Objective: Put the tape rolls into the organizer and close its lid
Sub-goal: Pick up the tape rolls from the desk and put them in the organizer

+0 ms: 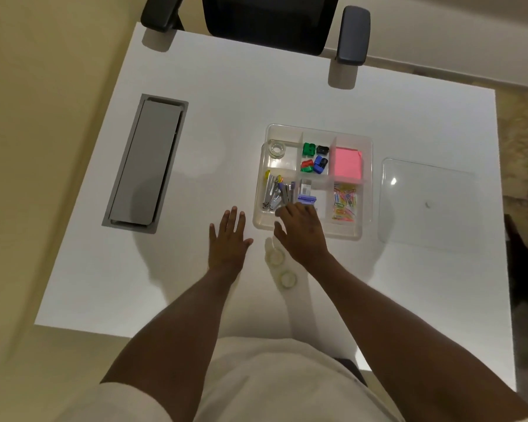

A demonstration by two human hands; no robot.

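Observation:
A clear plastic organizer (pixel 367 190) with several compartments stands in the middle of the white desk. One clear tape roll (pixel 276 149) lies in its far left compartment. Two more clear tape rolls lie on the desk in front of it, one (pixel 275 257) beside my right wrist and one (pixel 288 279) nearer to me. The organizer's clear lid (pixel 427 205) lies flat to the right of it. My left hand (pixel 228 239) rests flat on the desk, fingers spread, empty. My right hand (pixel 301 231) hovers over the organizer's near left edge, fingers apart, holding nothing.
The other compartments hold staplers (pixel 273 193), coloured sharpeners (pixel 315 158), pink sticky notes (pixel 347 162) and paper clips (pixel 344 202). A grey cable hatch (pixel 145 162) is set into the desk at left. A black office chair (pixel 269 22) stands at the far edge.

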